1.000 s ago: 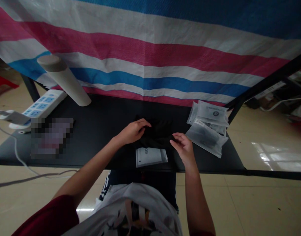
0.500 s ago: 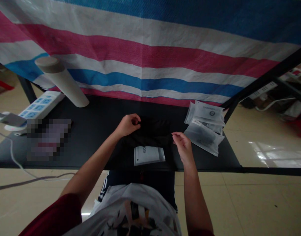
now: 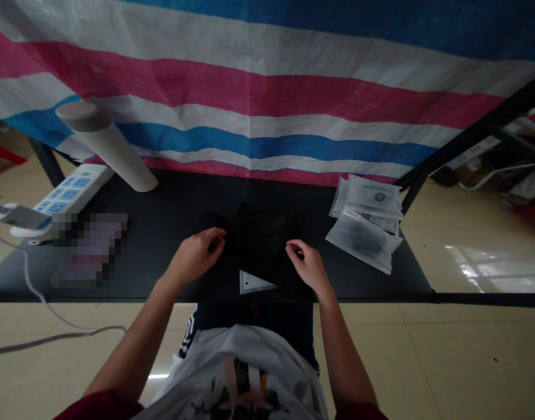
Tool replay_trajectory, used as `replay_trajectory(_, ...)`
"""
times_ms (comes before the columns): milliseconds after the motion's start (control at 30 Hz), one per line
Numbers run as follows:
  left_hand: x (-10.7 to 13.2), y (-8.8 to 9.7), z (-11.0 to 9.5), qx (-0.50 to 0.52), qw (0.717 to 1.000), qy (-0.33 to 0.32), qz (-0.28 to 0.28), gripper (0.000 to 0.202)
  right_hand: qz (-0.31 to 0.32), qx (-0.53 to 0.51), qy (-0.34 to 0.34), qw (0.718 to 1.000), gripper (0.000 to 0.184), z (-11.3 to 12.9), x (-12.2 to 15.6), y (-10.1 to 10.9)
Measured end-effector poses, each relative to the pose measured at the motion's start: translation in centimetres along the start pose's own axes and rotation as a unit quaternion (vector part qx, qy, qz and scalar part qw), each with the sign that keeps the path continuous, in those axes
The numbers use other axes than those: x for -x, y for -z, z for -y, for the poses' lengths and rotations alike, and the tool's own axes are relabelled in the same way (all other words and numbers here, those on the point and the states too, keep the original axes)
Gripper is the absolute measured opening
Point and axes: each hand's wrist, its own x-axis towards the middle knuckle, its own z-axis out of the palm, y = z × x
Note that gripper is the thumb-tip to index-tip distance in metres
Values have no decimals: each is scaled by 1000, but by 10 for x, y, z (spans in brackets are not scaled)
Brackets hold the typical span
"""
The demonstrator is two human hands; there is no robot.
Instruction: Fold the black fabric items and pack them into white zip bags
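Note:
A black piece of cloth (image 3: 261, 242) lies folded on the black table (image 3: 171, 216) in front of me. My left hand (image 3: 195, 256) is closed on the cloth's left edge. My right hand (image 3: 306, 265) pinches its right edge. The cloth partly covers a frosted white zip bag (image 3: 252, 283) near the table's front edge; only a corner of that bag shows.
A stack of frosted bags (image 3: 367, 224), some with dark contents, lies at the right end of the table. A cardboard tube (image 3: 105, 146) leans at the back left beside a white power strip (image 3: 68, 195) with a cable. A striped tarp (image 3: 267, 93) hangs behind.
Both hands have drawn toward me with the black cloth. The cloth now lies over most of the white bag, which showed in full before.

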Motion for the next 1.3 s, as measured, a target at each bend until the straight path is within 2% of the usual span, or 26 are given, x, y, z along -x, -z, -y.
replay_trajectory(100,3,-10,-6,-71,996,4,61,34,10,106,34,994,33,-1,-1,-5)
replay_trajectory(200,14,-11,-10,-135,988,30,73,35,1,123,41,992,42,-6,-1,-6)
replay_trajectory(400,38,-16,-23,-246,956,107,120,39,-22,168,67,983,39,-9,0,-13)
replay_trajectory(567,46,-38,-38,-156,985,13,77,17,-37,236,78,968,35,-8,-1,-21)
replay_trajectory(700,45,-50,-32,-133,990,12,43,59,-51,266,87,959,33,-11,-3,-22)
replay_trajectory(867,29,-48,-11,-155,983,23,96,100,-69,314,93,942,49,-17,-9,-23)
replay_trajectory(1000,5,-46,9,-196,974,12,117,123,-69,329,92,937,52,-18,-23,-23)
replay_trajectory(1067,-7,-46,17,-204,973,15,109,123,-78,342,94,932,51,-18,-32,-21)
replay_trajectory(1133,-16,-47,24,-203,974,28,95,116,-86,362,99,923,50,-18,-39,-19)
replay_trajectory(1300,-20,-56,32,-176,981,57,53,75,-80,389,118,910,49,-19,-48,-15)
